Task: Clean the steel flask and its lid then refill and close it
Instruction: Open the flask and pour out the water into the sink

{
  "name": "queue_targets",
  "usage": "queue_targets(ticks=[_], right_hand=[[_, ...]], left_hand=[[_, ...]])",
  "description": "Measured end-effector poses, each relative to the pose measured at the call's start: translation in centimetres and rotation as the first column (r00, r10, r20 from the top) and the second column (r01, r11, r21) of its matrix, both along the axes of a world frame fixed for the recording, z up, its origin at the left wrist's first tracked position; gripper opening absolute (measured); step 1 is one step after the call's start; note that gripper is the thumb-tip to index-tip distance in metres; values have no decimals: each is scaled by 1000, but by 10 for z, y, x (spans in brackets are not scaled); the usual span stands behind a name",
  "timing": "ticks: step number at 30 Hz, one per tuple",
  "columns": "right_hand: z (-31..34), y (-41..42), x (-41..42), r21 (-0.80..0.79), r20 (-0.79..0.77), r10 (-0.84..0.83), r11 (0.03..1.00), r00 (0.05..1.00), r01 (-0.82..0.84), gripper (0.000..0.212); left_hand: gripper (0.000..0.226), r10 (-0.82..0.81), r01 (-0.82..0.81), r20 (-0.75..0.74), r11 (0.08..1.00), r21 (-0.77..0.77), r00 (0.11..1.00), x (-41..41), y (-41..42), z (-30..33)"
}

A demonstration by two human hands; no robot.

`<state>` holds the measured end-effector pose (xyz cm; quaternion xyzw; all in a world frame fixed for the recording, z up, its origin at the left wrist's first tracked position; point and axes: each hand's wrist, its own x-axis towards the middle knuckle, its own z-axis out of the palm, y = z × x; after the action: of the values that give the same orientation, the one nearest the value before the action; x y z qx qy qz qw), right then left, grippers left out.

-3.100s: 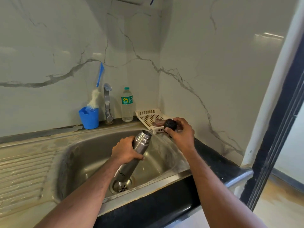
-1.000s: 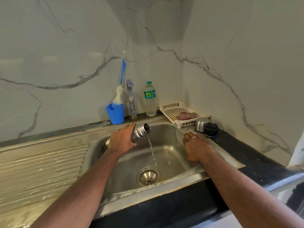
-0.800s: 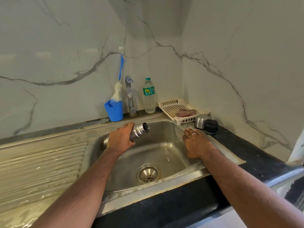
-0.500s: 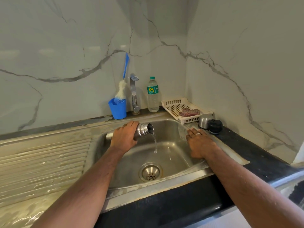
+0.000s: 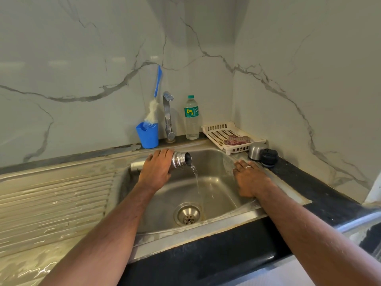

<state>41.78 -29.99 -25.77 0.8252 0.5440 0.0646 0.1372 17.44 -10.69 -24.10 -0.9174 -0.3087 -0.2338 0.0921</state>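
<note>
Since half a second ago: thicker stream, cylindrical steel flask (image 5: 181,160) tipped lower over the steel sink (image 5: 214,222). Gripped by left hand (image 5: 155,172) near the back rim, mouth sideways to drain. Right hand (image 5: 248,180) flat on the right rim, likely bracing. Steel cap (image 5: 255,150) and black stopper (image 5: 268,158) parked at the back-right corner. Clear water bottle (image 5: 191,118) nearly full, probably for the refill.
</note>
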Motion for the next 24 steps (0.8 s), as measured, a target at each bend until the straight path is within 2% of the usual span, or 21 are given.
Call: queue_targets(ticks=[12, 24], right_hand=[[1, 1, -1, -12, 4, -3, 1000, 1000, 3, 77], [1, 2, 1, -16, 11, 6, 1000, 1000, -6, 74]], left_hand=[[68, 30, -30, 7, 999, 14, 1000, -3, 4, 0], [85, 41, -39, -21, 994, 102, 999, -6, 5, 1]])
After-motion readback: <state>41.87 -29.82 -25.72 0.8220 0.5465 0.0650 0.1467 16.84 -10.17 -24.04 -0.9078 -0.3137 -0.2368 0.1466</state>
